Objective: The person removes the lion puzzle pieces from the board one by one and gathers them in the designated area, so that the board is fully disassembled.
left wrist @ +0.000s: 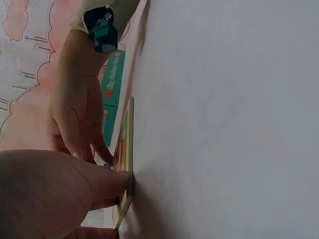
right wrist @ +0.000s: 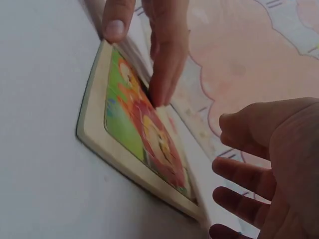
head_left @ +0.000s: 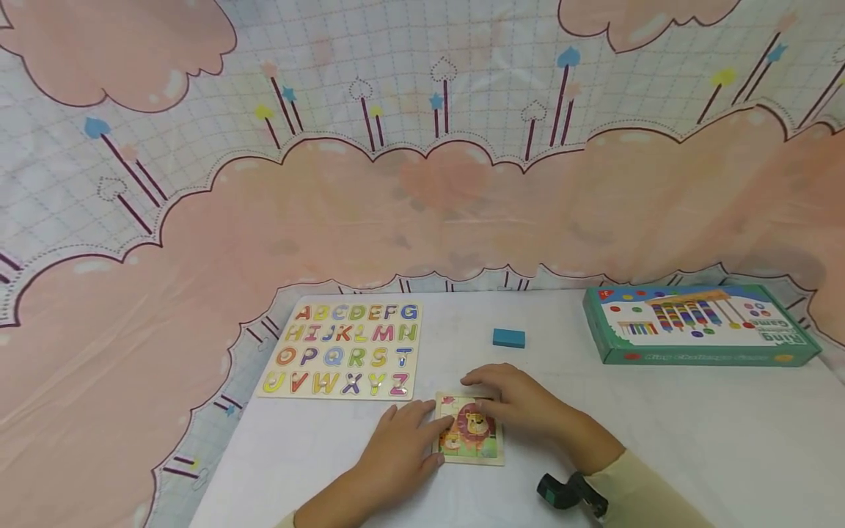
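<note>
A small square wooden jigsaw puzzle [head_left: 485, 449] with lions on green lies flat on the white table, light wood border around the picture. My left hand [head_left: 400, 447] rests at its left side. The left thumb [right wrist: 115, 30] touches the lower left corner, and the index finger [right wrist: 167, 74] presses on the picture. Over the upper right part of the puzzle is my right hand [head_left: 521, 400], fingers spread and slightly bent, holding nothing. In the left wrist view the puzzle [left wrist: 130, 134] appears edge-on, with the left thumb [left wrist: 112, 181] against its border.
A wooden alphabet board [head_left: 343, 352] with colored letters lies at the back left. Beyond the puzzle is a blue block [head_left: 509, 338]. A green game box [head_left: 700, 326] stands at the back right. A patterned pink cloth [head_left: 396, 213] hangs behind the table.
</note>
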Demonstrator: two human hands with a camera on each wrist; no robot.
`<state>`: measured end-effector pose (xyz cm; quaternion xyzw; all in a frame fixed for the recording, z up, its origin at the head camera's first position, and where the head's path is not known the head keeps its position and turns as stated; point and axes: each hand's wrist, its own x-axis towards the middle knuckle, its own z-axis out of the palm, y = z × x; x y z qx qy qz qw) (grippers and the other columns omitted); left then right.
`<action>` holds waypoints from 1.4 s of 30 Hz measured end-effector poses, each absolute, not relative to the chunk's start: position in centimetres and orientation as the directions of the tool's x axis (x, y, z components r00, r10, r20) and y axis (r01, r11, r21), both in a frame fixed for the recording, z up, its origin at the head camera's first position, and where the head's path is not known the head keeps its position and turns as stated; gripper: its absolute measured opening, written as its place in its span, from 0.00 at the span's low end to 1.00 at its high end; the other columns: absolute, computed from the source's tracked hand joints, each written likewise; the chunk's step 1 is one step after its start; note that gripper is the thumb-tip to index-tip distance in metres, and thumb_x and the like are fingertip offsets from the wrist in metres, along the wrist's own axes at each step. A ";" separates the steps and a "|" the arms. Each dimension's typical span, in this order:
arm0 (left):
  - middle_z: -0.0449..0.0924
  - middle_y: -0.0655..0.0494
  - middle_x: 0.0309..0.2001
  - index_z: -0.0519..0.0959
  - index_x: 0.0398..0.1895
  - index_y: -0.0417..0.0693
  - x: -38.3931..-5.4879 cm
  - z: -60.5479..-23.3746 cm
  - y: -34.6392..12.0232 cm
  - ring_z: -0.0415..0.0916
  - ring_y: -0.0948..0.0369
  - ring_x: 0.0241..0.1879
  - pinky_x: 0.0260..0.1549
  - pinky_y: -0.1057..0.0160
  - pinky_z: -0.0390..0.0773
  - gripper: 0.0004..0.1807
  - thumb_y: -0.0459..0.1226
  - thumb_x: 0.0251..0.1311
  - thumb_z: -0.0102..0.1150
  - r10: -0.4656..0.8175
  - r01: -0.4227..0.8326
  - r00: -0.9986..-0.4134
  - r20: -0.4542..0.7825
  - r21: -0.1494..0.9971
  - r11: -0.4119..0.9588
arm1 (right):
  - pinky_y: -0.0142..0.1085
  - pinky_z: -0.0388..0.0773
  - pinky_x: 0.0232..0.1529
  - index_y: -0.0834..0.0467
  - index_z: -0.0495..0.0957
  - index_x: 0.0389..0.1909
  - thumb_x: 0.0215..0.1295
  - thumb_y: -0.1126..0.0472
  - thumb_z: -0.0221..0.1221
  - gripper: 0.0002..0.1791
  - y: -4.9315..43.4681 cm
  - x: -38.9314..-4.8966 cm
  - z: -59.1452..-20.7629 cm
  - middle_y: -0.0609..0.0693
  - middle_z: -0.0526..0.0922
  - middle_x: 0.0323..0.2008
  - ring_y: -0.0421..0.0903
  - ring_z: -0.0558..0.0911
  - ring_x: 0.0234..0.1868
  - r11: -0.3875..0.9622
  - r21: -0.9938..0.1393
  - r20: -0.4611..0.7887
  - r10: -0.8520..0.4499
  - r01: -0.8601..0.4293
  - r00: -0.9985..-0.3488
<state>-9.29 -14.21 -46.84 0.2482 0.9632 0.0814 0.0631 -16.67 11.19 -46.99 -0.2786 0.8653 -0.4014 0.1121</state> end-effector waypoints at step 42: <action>0.67 0.41 0.78 0.80 0.70 0.52 -7.6 -46.6 -10.8 0.59 0.38 0.79 0.68 0.19 0.56 0.24 0.35 0.72 0.58 0.260 0.204 -0.957 -0.128 0.338 0.919 | 0.62 0.62 0.71 0.43 0.88 0.54 0.74 0.71 0.60 0.21 7.7 -17.9 -48.7 0.39 0.83 0.56 0.51 0.75 0.67 0.578 -0.718 -0.024 -0.577 -0.387 -0.816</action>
